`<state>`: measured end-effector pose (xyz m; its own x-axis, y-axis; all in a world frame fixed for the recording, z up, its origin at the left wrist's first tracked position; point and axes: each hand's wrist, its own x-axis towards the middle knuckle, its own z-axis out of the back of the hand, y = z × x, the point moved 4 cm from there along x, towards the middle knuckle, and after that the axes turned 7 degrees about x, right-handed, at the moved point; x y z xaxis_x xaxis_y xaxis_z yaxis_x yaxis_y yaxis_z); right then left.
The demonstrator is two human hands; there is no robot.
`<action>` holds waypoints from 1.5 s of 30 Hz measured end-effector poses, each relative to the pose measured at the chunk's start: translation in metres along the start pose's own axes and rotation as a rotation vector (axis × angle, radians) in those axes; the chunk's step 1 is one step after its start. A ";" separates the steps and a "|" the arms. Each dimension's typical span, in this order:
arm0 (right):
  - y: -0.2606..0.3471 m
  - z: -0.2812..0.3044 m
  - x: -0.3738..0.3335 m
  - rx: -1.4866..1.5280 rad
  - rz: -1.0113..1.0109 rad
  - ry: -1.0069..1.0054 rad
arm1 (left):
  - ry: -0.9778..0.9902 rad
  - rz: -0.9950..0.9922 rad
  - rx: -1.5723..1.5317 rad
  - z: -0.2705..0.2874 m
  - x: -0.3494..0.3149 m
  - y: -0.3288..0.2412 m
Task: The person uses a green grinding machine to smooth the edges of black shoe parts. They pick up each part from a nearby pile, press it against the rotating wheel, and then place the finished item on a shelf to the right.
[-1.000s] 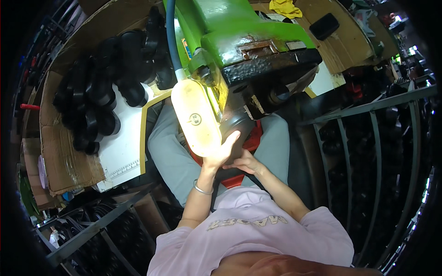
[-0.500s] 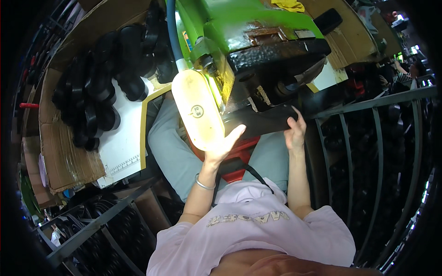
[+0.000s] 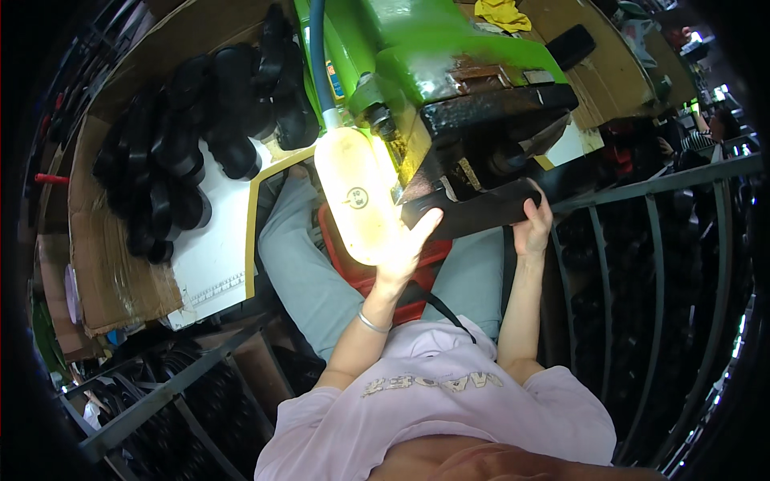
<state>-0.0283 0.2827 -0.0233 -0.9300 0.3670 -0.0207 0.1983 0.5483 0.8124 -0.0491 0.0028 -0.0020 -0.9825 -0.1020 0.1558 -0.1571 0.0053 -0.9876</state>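
Two hands on one dark long piece (image 3: 485, 210). It sits crosswise below the black underside of the green machine (image 3: 481, 68), over the lap, right of the lit lamp (image 3: 357, 196).

Left hand (image 3: 403, 250): thumb stretched along the piece's left end, fingers hidden, looks like a loose hold; can't tell how far they close. Right hand (image 3: 533, 223): half curled, thumb on the near side, fingers round the right end. Holding opposite ends probably steadies the length and controls its angle; the middle stays clear of fingers.

Lamp hangs right by the left hand, presumably to light the area under the machine head. Glare washes out part of that hand.

Black shoe-like pieces (image 3: 233, 120) heaped at left on the white table (image 3: 210, 264), likely within easy reach. Cardboard (image 3: 108, 248) stands around them, probably to stop them sliding off. Contact between piece and machine: can't tell.
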 end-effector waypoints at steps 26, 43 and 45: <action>0.055 -0.074 0.018 -0.229 0.251 0.216 | 0.007 -0.112 -0.079 0.037 0.002 -0.029; 0.051 -0.105 0.021 -0.314 0.181 0.310 | -0.045 -0.062 -0.155 0.064 0.007 -0.018; 0.045 -0.111 0.012 -0.343 0.204 0.312 | -0.040 0.014 -0.137 0.071 0.004 -0.025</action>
<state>-0.0647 0.2286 0.0777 -0.9415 0.1698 0.2911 0.3213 0.1915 0.9274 -0.0415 -0.0685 0.0222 -0.9804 -0.1400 0.1385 -0.1584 0.1426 -0.9770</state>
